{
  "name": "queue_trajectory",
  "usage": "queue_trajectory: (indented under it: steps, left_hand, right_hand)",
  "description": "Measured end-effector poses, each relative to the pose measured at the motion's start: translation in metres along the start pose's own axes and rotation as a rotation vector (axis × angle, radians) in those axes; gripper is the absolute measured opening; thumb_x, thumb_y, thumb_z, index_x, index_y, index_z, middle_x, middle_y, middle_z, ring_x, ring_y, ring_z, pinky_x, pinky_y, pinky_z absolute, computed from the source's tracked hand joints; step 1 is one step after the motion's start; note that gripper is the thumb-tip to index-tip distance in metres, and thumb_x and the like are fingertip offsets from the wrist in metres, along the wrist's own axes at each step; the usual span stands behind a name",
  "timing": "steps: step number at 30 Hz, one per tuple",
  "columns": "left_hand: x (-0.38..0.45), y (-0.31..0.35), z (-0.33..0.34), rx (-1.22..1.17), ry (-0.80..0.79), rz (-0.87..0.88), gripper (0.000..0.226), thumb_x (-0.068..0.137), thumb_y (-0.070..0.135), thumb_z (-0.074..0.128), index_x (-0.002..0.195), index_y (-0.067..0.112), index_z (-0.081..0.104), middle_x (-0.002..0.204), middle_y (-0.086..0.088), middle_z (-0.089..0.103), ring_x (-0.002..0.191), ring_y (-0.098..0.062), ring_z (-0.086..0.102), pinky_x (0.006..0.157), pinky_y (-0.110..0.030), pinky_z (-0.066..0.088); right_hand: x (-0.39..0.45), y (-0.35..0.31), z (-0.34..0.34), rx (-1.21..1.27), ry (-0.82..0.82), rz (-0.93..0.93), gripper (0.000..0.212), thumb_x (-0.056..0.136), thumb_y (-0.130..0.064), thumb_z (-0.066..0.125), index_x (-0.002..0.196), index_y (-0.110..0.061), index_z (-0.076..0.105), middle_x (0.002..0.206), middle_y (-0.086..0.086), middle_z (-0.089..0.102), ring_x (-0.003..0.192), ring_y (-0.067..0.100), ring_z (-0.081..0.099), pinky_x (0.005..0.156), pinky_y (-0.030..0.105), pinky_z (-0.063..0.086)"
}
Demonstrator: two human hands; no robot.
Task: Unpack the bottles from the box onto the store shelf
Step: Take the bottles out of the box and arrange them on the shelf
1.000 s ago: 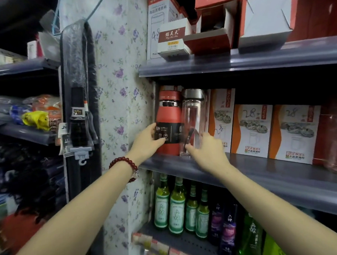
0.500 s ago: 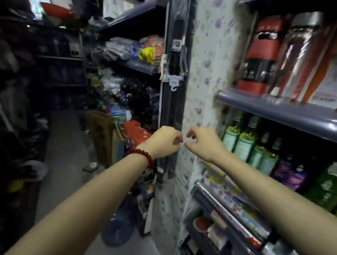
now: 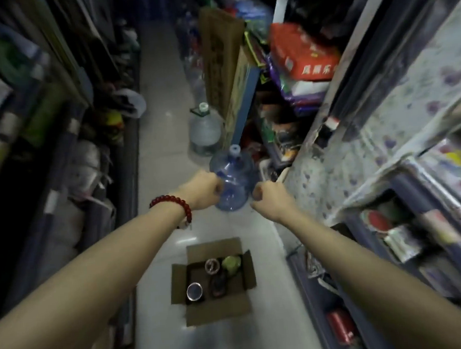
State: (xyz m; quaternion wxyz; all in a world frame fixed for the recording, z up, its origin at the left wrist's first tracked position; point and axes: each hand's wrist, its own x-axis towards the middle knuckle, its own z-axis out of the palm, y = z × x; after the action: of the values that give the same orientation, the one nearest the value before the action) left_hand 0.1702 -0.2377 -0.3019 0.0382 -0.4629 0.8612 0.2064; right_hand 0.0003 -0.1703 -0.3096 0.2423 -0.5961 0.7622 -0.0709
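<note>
Since the earlier frames both hands have left the shelf, where a red bottle and a clear one were being set, and the view has swung down to the aisle floor. The left hand [image 3: 203, 189], with a red bead bracelet [image 3: 172, 204] at the wrist, and the right hand [image 3: 268, 195] hang empty above the floor, fingers curled loosely inward, gripping nothing; judged, they are on the way down for the next bottle.

The open cardboard box [image 3: 218, 312] sits on the floor below and nearer the viewer than both hands, flaps folded out. Inside it: a metal-rimmed bottle top [image 3: 194, 291] at the near left, a second round top [image 3: 212, 265] farther in, a green item [image 3: 231, 263] beside that, and a dark object, unidentifiable. Work remains.

Beyond the box stand two large water jugs [image 3: 233, 179]. Right of the box, the shelf unit [image 3: 400, 181] is blurred. The floor [image 3: 167, 161] is pale and glossy, the aisle narrow, dim and crowded.
</note>
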Motion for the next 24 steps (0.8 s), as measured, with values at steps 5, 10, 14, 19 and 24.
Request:
queue_trajectory:
  steps: [5,10,14,19,24]
  left_hand:
    - [0.002,-0.068,0.109,-0.075,-0.102,-0.126,0.027,0.087,0.018,0.056,0.112,0.014,0.066,0.114,-0.008,0.066,0.106,-0.026,0.06,0.089,-0.032,0.048]
    - [0.01,-0.111,0.214,-0.163,-0.174,-0.196,0.024,0.085,0.017,0.055,0.104,0.011,0.069,0.106,-0.007,0.069,0.1,-0.023,0.062,0.088,-0.03,0.05]
    - [0.024,-0.141,0.305,-0.169,-0.228,-0.242,0.02,0.082,0.015,0.055,0.096,0.011,0.069,0.094,-0.006,0.067,0.09,-0.023,0.062,0.081,-0.032,0.051]
    - [0.037,-0.173,0.405,-0.203,-0.217,-0.277,0.018,0.082,0.019,0.054,0.092,0.013,0.069,0.088,-0.004,0.065,0.085,-0.021,0.061,0.078,-0.036,0.053]
    - [0.03,-0.2,0.496,-0.339,-0.124,-0.369,0.025,0.091,0.032,0.055,0.106,0.015,0.065,0.105,-0.005,0.062,0.096,-0.02,0.059,0.078,-0.025,0.045]
  right_hand:
    - [0.034,0.025,0.118,0.044,-0.14,0.035,0.029,0.083,-0.024,0.062,0.11,-0.012,0.063,0.107,0.012,0.065,0.103,0.03,0.061,0.085,0.033,0.049]
    - [0.054,0.068,0.215,0.09,-0.188,0.084,0.024,0.087,-0.018,0.055,0.106,-0.006,0.063,0.102,0.013,0.065,0.093,0.03,0.062,0.072,0.031,0.048]
    - [0.063,0.112,0.298,0.108,-0.245,0.089,0.014,0.087,-0.021,0.056,0.092,-0.01,0.061,0.084,0.004,0.062,0.083,0.026,0.06,0.061,0.029,0.043]
    - [0.072,0.158,0.397,0.107,-0.238,0.006,0.035,0.088,-0.027,0.06,0.12,-0.013,0.055,0.109,0.008,0.062,0.101,0.026,0.059,0.069,0.029,0.041]
    - [0.075,0.182,0.485,0.222,-0.161,0.05,0.038,0.09,-0.029,0.061,0.125,-0.016,0.053,0.12,0.007,0.056,0.106,0.023,0.058,0.077,0.028,0.047]
